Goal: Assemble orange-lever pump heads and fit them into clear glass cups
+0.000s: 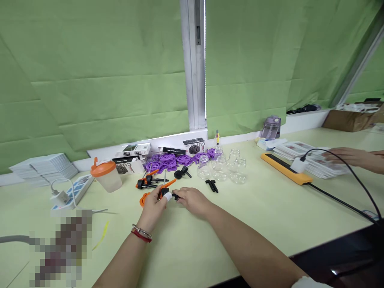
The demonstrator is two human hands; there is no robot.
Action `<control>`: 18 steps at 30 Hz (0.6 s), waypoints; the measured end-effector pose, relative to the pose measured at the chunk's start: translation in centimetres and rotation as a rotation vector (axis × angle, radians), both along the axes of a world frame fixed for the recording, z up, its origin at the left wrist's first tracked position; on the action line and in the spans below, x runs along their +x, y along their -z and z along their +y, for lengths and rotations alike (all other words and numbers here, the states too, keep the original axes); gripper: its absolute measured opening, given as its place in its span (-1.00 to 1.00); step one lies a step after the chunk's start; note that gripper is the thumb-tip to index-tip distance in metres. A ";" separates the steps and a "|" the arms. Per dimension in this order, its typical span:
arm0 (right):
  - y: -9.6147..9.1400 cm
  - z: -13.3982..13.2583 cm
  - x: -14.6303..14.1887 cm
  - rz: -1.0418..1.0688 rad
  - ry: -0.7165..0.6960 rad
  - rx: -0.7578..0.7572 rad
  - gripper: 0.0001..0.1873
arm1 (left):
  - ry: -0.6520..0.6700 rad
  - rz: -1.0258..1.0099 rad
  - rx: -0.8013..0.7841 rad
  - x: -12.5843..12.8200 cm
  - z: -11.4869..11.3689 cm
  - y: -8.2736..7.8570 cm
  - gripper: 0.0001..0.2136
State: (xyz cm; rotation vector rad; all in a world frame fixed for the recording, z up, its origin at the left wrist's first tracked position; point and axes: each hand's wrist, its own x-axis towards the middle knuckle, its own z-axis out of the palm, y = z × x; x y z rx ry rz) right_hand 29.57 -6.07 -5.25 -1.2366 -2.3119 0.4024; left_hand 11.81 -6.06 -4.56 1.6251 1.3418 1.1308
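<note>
My left hand (153, 208), a white wrap on its thumb, is closed around a black plastic piece (165, 191). An orange strip (168, 184) sticks up beside that hand; whether it belongs to the held piece I cannot tell. My right hand (193, 201) pinches a small black part (175, 197) against or very near the left thumb. An orange curved piece (144, 199) lies at the left hand's edge. Just beyond are black parts with metal rods (149, 180) and two black round-headed pieces (178, 174). Two short black pegs (212, 185) lie to the right.
Purple plastic pieces (168, 161) and several clear glass jars (220, 173) stand behind. Small boxes (136, 150), an orange-lidded cup (106, 176) and a white power strip (79, 191) are left. An orange power strip (280, 168) and another person's hand (345, 157) on printed sheets are right.
</note>
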 end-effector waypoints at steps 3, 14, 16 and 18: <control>-0.3 -0.1 0.5 0.099 0.083 -0.013 -0.37 | -0.091 0.135 0.037 -1.0 2.2 -1.3 -0.63; -0.9 0.1 1.4 0.018 0.228 -0.073 -0.62 | -0.343 0.871 0.058 -1.8 12.3 -1.6 -0.70; -1.0 0.2 1.5 -0.016 0.262 -0.066 -0.74 | -0.343 0.909 0.047 -1.4 12.6 -1.1 -0.67; -1.0 0.4 1.6 -0.037 0.304 -0.078 -0.81 | -0.336 0.939 0.037 -1.1 12.8 -0.8 -0.65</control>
